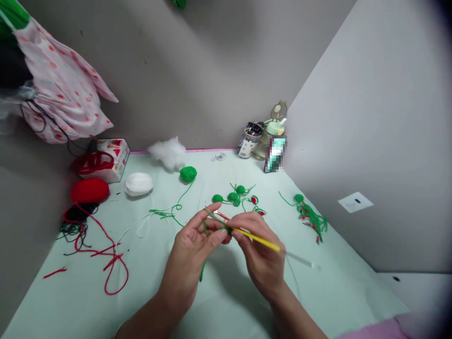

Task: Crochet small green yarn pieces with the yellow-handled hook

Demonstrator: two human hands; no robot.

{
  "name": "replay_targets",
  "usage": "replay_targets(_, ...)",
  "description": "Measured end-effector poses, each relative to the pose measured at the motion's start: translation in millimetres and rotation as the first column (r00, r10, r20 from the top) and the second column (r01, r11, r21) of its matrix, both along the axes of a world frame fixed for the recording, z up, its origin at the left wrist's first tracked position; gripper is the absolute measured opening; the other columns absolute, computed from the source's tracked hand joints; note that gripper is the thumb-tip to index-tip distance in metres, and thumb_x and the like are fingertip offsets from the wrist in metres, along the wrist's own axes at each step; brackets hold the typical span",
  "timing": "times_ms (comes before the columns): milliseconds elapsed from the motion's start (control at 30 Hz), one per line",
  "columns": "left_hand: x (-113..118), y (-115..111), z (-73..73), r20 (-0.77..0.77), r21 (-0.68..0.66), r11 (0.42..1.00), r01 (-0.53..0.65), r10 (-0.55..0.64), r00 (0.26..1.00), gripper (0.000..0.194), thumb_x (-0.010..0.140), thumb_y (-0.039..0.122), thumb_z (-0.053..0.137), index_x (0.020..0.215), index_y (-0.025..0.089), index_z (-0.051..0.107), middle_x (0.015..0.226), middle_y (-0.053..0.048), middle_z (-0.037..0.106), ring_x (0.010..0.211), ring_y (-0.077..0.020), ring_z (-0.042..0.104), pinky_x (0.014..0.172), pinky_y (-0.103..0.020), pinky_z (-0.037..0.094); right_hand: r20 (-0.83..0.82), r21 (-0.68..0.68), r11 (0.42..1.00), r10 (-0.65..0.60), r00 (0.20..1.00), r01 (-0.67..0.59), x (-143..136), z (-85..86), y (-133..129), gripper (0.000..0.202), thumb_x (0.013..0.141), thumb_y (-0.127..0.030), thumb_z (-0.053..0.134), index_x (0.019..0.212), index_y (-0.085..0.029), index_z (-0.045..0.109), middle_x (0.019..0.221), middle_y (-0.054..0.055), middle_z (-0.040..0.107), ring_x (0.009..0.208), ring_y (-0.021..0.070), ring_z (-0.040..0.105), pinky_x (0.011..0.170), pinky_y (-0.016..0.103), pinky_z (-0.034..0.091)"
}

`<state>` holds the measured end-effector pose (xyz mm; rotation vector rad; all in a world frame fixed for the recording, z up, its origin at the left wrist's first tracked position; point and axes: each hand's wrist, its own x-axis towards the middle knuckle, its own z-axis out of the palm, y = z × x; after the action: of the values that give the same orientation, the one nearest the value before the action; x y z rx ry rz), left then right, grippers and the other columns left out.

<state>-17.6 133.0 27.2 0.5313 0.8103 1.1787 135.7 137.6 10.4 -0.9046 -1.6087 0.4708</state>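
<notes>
In my right hand (263, 254) is a crochet hook (259, 240) with a yellow handle, held like a pen and slanting toward my left hand. My left hand (197, 240) pinches a small piece of green crochet work (228, 230), mostly hidden by the fingers. Green yarn (205, 228) passes over the raised left forefinger, and a strand hangs below that hand. The hook's tip meets the work between both hands; its exact place in the stitches is hidden. A blurred pale stick (300, 260) shows beyond my right hand.
Behind my hands lie green crocheted balls (232, 197) and a green yarn ball (188, 174). White yarn (139, 184), red yarn (90, 190) and stuffing (169, 153) are left. Green-red pieces (312, 216) lie right. A pen cup (248, 141) and phone (275, 154) stand by the wall.
</notes>
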Motion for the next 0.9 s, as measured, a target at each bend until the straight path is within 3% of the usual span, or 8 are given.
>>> replay_targets(100, 3, -2, -2.0, 0.013, -0.015, 1.000, 0.020, -0.020, 1.000, 0.057, 0.080, 0.025, 0.092, 0.133, 0.021, 0.072, 0.085, 0.001, 0.075, 0.088, -0.0160, 0.068, 0.093, -0.031, 0.051, 0.195, 0.247, 0.962, -0.167, 0.966, 0.117, -2, -6.5, -6, 0.040, 0.098, -0.006, 0.065, 0.129, -0.030, 0.076, 0.102, 0.008, 0.076, 0.091, 0.0207, 0.073, 0.077, 0.036, 0.062)
replay_targets(167, 3, -3, -2.2, 0.057, -0.054, 0.995, 0.078, -0.075, 0.996, 0.056, 0.080, 0.027, 0.092, 0.133, 0.022, 0.073, 0.085, 0.001, 0.074, 0.093, -0.0170, 0.066, 0.098, -0.032, 0.046, 0.184, 0.301, 0.942, -0.213, 0.960, 0.151, -3, -7.7, -9, 0.043, 0.098, -0.006, 0.065, 0.130, -0.032, 0.076, 0.107, 0.009, 0.077, 0.097, 0.0232, 0.074, 0.080, 0.039, 0.063)
replay_targets(300, 0, -1, -2.0, 0.144, -0.081, 0.982, 0.170, -0.158, 0.977, 0.051, 0.079, 0.030, 0.092, 0.128, 0.024, 0.077, 0.085, 0.002, 0.072, 0.098, -0.0164, 0.063, 0.102, -0.030, 0.040, -0.089, 0.016, 1.000, -0.013, 0.996, 0.014, -4, -2.1, -7, 0.032, 0.100, -0.011, 0.065, 0.116, -0.033, 0.082, 0.107, 0.007, 0.079, 0.096, 0.0213, 0.075, 0.078, 0.035, 0.062)
replay_targets(400, -3, 2, -1.4, 0.179, -0.096, 0.979, 0.180, -0.161, 0.971, 0.056, 0.076, 0.026, 0.095, 0.129, 0.026, 0.077, 0.085, 0.002, 0.070, 0.091, -0.0141, 0.062, 0.092, -0.026, 0.044, -0.342, -0.158, 0.975, 0.094, 0.935, -0.156, -1, 0.5, -2, 0.018, 0.100, -0.022, 0.070, 0.105, -0.033, 0.084, 0.097, 0.004, 0.081, 0.096, 0.0206, 0.074, 0.082, 0.034, 0.061)
replay_targets(500, -5, 4, 0.8, 0.169, -0.096, 0.983, 0.159, -0.141, 0.976, 0.054, 0.076, 0.021, 0.094, 0.128, 0.025, 0.078, 0.089, 0.002, 0.072, 0.076, -0.0094, 0.060, 0.080, -0.023, 0.046, -0.510, -0.260, 0.933, 0.086, 0.856, -0.249, 3, -0.4, 1, 0.011, 0.099, -0.032, 0.073, 0.099, -0.031, 0.084, 0.094, 0.003, 0.081, 0.088, 0.0176, 0.073, 0.079, 0.031, 0.060)
replay_targets(700, -7, 4, 8.2, 0.083, -0.095, 0.985, 0.141, -0.133, 0.988, 0.048, 0.078, 0.024, 0.093, 0.124, 0.020, 0.078, 0.081, 0.002, 0.075, 0.062, -0.0076, 0.064, 0.070, -0.021, 0.049, -0.581, -0.325, 0.901, 0.051, 0.812, -0.289, 5, 2.4, 1, 0.017, 0.100, -0.038, 0.071, 0.095, -0.025, 0.081, 0.089, 0.002, 0.078, 0.080, 0.0140, 0.070, 0.077, 0.027, 0.058)
replay_targets(900, -6, 3, 11.5, 0.087, -0.069, 0.989, 0.132, -0.125, 0.988, 0.039, 0.081, 0.023, 0.091, 0.118, 0.019, 0.079, 0.082, 0.000, 0.077, 0.068, -0.0108, 0.072, 0.074, -0.023, 0.055, -0.531, -0.275, 0.922, 0.090, 0.843, -0.272, 7, 4.1, 1, 0.021, 0.105, -0.036, 0.063, 0.096, -0.024, 0.077, 0.089, 0.003, 0.079, 0.080, 0.0152, 0.071, 0.076, 0.029, 0.060)
